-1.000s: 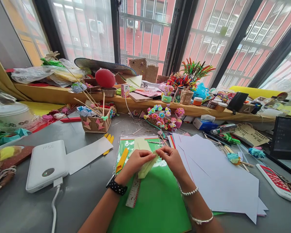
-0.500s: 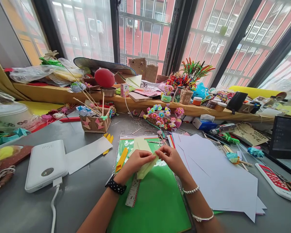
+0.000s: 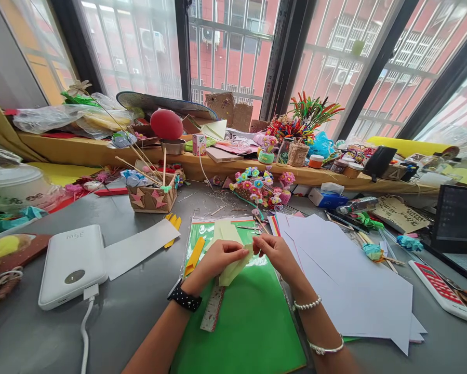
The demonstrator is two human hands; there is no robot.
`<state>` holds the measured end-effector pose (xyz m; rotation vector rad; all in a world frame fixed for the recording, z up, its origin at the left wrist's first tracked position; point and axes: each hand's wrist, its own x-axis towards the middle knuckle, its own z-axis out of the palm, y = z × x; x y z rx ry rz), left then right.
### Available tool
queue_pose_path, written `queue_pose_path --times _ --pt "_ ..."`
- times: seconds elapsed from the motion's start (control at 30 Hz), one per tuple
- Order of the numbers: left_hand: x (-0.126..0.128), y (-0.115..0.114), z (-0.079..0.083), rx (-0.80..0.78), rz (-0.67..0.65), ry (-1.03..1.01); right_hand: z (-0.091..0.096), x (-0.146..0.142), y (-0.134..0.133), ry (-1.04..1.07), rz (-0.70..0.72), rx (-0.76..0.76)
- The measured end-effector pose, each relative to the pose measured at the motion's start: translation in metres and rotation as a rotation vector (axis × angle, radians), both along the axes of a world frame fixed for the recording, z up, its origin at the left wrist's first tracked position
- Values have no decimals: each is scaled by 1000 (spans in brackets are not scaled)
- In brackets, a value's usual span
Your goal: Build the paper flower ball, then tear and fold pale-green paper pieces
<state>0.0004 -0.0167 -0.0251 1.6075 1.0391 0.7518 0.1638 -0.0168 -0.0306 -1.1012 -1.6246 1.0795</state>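
My left hand (image 3: 225, 259) pinches a folded strip of pale yellow paper (image 3: 233, 271) between thumb and fingers. At the upper end of the strip is my right hand (image 3: 272, 252), its fingers curled and pinched together; whether they grip the paper's tip or something tiny is hidden. More pale yellow paper (image 3: 226, 231) lies just behind the left hand on the green sheet (image 3: 252, 332). A patterned ruler (image 3: 212, 310) sticks out below the held strip. To the left of my hand rests an orange-yellow folded strip (image 3: 195, 256), and scissors (image 3: 252, 227) lie beyond my hands.
White paper sheets (image 3: 350, 275) spread to the right, beside a red-and-white calculator (image 3: 441, 291) and a laptop (image 3: 457, 223). On the left are a white power bank (image 3: 73, 265) with its cable and a cardboard box (image 3: 153, 200) holding sticks. Craft flowers (image 3: 258, 187) stand behind.
My right fingertips have drawn slightly right, away from the paper's tip. The left hand and its paper strip stay nearly in place; the view has shifted a little.
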Motion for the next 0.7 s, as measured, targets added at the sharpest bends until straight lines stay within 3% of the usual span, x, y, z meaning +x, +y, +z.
queue_pose_path --times 0.2,0.7 --pt "0 1 -1 0 0 11 -2 -2 1 72 -55 -77" --pt "-1 0 1 -37 10 -33 -2 -1 0 151 -37 -158"
